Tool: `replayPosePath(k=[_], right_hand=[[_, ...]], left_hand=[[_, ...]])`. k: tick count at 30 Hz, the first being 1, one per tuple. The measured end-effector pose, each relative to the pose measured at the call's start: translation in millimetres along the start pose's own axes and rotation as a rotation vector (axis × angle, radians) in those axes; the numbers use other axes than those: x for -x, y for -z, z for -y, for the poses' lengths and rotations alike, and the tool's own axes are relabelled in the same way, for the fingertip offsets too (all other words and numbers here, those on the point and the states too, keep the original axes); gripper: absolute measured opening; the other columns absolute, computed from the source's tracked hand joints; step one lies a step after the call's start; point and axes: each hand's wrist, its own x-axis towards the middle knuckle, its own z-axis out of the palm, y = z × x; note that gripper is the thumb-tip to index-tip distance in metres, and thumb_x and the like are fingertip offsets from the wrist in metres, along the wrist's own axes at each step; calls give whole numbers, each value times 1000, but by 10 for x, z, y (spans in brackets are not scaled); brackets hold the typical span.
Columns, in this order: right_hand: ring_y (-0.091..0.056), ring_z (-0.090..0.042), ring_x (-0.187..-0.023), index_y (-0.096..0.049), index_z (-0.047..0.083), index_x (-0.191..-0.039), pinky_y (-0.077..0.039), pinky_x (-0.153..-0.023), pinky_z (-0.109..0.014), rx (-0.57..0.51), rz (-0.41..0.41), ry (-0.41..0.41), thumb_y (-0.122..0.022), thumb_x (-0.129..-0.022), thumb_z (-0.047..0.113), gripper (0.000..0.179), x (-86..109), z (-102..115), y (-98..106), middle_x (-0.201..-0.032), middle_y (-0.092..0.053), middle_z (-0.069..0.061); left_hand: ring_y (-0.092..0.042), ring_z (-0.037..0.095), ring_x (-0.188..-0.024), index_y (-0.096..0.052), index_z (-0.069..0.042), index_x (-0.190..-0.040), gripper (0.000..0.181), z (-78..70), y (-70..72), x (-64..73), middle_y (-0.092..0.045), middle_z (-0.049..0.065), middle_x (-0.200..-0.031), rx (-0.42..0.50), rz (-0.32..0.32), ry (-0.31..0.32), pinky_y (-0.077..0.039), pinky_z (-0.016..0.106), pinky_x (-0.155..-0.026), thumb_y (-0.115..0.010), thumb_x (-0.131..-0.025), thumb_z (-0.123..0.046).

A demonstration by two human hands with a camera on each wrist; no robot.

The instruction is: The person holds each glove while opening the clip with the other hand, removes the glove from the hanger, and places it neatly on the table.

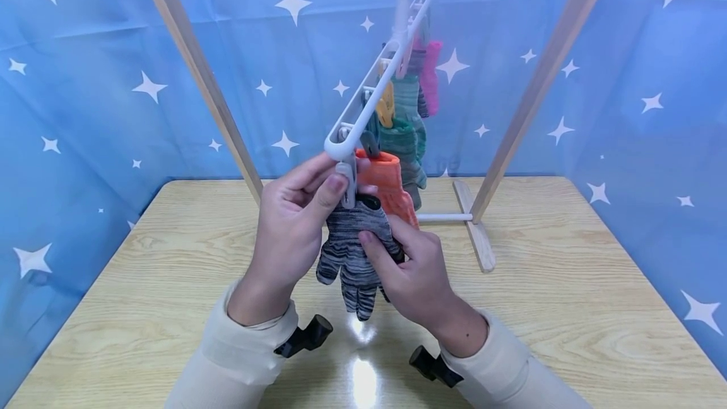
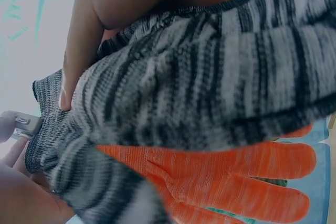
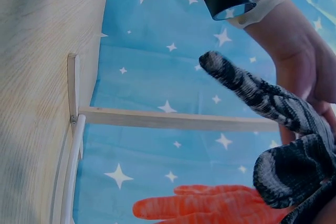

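A grey-and-black knitted glove point(image 1: 352, 232) hangs, fingers down, at the near end of a white clip hanger point(image 1: 372, 106). My left hand point(image 1: 286, 226) pinches a grey clothespin point(image 1: 348, 189) at the glove's cuff, thumb in front. My right hand point(image 1: 417, 276) grips the glove's right side, its thumb lying across the front and the other fingers behind. In the left wrist view the glove point(image 2: 173, 87) fills the middle and the clothespin point(image 2: 26, 124) meets its cuff. Just behind hangs an orange glove point(image 1: 380, 175). Whether the clothespin has closed on the cuff I cannot tell.
Farther along the hanger hang green gloves point(image 1: 400, 134), a yellow clothespin point(image 1: 386, 106) and a pink glove point(image 1: 431, 77). Wooden posts point(image 1: 519, 81) of a stand rise on both sides, joined low by a white bar point(image 1: 445, 217). Beneath is a wood-grain table point(image 1: 568, 308).
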Motion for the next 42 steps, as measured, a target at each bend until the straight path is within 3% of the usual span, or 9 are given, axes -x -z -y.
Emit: replayPosePath(k=[42], right_hand=[[-72,-13,-79,-67,-4,-109,-58,-70,-22,16,-3,13,-64,-89,-7,21,26,-8,10,-91,-74,-14]], left_hand=[[-75,21,-95,-59,1,-135,55,4,-24,3,-73,9,-119,-6,-52,11,-53,36,-100,-64,-94,-36]])
